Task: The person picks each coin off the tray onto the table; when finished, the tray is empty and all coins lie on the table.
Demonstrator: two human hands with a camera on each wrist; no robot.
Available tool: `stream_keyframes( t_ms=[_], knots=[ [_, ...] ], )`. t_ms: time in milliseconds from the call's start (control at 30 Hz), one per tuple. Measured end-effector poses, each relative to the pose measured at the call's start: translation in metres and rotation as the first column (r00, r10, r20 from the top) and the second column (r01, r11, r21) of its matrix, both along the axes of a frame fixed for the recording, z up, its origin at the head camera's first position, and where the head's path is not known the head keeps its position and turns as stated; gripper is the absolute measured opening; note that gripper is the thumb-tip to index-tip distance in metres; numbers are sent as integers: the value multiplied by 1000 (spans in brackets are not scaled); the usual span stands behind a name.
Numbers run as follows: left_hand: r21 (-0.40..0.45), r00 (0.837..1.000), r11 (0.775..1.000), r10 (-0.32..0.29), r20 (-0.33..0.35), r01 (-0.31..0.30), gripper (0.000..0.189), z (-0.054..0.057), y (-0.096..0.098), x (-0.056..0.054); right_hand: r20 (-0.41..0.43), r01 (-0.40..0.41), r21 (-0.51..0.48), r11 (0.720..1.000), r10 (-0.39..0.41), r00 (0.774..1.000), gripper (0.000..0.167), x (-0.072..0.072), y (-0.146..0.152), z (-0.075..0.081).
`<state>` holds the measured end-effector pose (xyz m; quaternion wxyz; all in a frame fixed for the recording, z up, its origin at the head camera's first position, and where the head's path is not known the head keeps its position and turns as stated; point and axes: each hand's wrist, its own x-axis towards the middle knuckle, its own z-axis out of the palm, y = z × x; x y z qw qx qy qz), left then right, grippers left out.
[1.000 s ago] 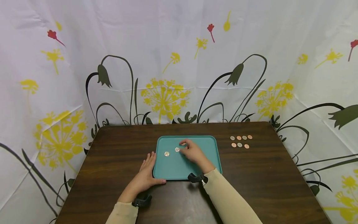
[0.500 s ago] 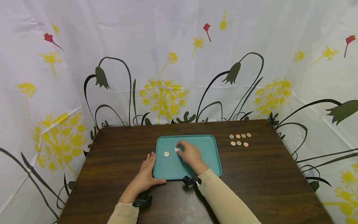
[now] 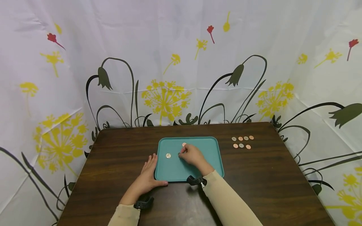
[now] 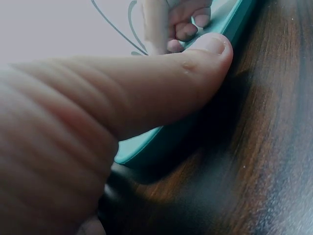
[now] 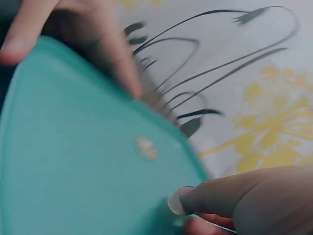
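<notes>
A teal tray [image 3: 198, 169] lies on the dark wooden table. My left hand [image 3: 146, 177] rests at its near left corner, fingers spread along the left side and thumb [image 4: 195, 73] lying straight across the front rim. Over the middle of the tray my right hand [image 3: 193, 155] pinches a coin [image 5: 177, 201] between thumb and fingertips, and the coin is tilted up on its edge. To the left of it a shiny coin [image 3: 168, 155] lies flat on the tray. A copper coin [image 3: 184, 144] shows just beyond the right hand's fingers.
Several copper and silver coins [image 3: 241, 145] lie in two rows on the table [image 3: 268, 175], right of the tray. A white curtain [image 3: 181, 47] with printed flowers hangs behind the table and at both sides.
The right hand has closed on the coin in the tray's middle and tipped it up; that coin lay flat before. The copper coin behind shows more now. The left hand stays put.
</notes>
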<state>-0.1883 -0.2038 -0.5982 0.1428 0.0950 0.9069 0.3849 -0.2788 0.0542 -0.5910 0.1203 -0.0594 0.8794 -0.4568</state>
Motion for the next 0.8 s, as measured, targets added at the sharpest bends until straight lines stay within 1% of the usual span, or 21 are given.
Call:
stream_keyframes(
  t_ms=[67, 133, 200, 267, 367, 500, 567, 633, 700, 800],
  knots=[
    [-1, 1000, 1000, 0, 3, 0, 141, -1, 0, 1, 35, 20, -114, 993, -16, 999, 12, 1, 8, 1],
    [0, 1000, 1000, 1, 2, -1, 141, -1, 0, 1, 52, 59, -192, 980, -50, 997, 13, 1, 22, 4],
    [4, 1000, 1000, 3, 3, -3, 142, 0, 0, 1, 38, 107, -221, 969, -101, 994, 13, 1, 40, 12],
    [5, 1000, 1000, 5, -7, -5, 142, 1, -1, 1, 8, 170, -232, 958, -172, 985, 13, 1, 60, 20],
    [-1, 1000, 1000, 10, -23, -10, 141, 3, -1, 1, 3, 271, -265, 925, -281, 960, 15, 0, 96, 32],
    [0, 1000, 1000, 9, -23, -9, 142, 4, -1, 1, -1, 387, -288, 876, -405, 915, 23, 1, 149, 33],
    [-6, 1000, 1000, 1, -15, -1, 142, 3, -1, 1, -5, 451, -282, 847, -472, 882, 27, 4, 175, 29],
    [2, 1000, 1000, -4, -12, 4, 142, 2, -1, 1, -5, 523, -273, 808, -545, 839, 29, 9, 200, 25],
    [2, 1000, 1000, -6, -11, 6, 141, 2, -1, 2, -6, 592, -278, 757, -617, 787, 29, 14, 222, 19],
    [5, 1000, 1000, 0, -8, 0, 141, 2, -1, 2, -11, 677, -312, 666, -715, 699, 26, 21, 248, 10]
  ],
)
